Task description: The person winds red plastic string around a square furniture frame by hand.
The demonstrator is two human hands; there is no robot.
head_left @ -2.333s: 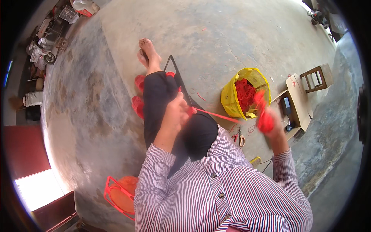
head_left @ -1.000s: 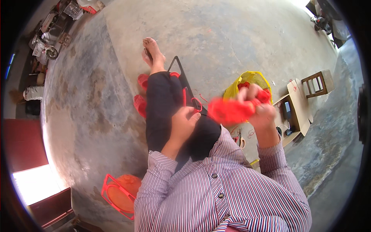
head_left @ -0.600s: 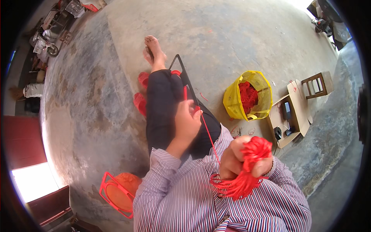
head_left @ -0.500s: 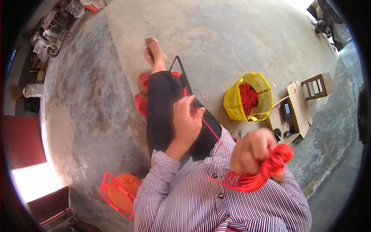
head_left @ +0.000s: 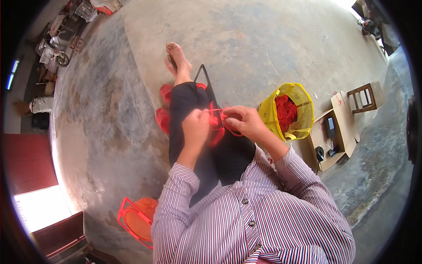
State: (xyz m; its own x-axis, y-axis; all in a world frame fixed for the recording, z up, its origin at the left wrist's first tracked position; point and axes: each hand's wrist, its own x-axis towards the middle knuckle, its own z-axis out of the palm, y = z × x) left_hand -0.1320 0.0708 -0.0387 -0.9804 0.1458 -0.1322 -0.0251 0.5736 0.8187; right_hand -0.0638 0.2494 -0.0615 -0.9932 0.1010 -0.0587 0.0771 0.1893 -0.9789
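Over my dark-trousered lap, both hands are close together with red cord (head_left: 214,110) stretched between them. My left hand (head_left: 195,126) is closed, with the cord running out from its fingers; it is slightly blurred. The thumb and fingers of my right hand (head_left: 246,121) pinch the cord, and a loop hangs below them. A blurred red clump of cord (head_left: 216,138) lies between the hands against my thigh. Just beyond, the dark metal frame (head_left: 210,90) reaches past my knee, its lower part hidden by the hands.
To the right stands a yellow bucket-shaped bag (head_left: 269,115) holding red cord. Beyond it are an open cardboard box (head_left: 347,132) with dark devices and a wooden stool (head_left: 373,96). Red slippers (head_left: 162,119) lie by my leg; a red plastic chair (head_left: 131,224) is at lower left.
My right hand has moved from near my chest at the right to beside my left hand, carrying the red cord bundle. My left hand has shifted slightly left and closed more.
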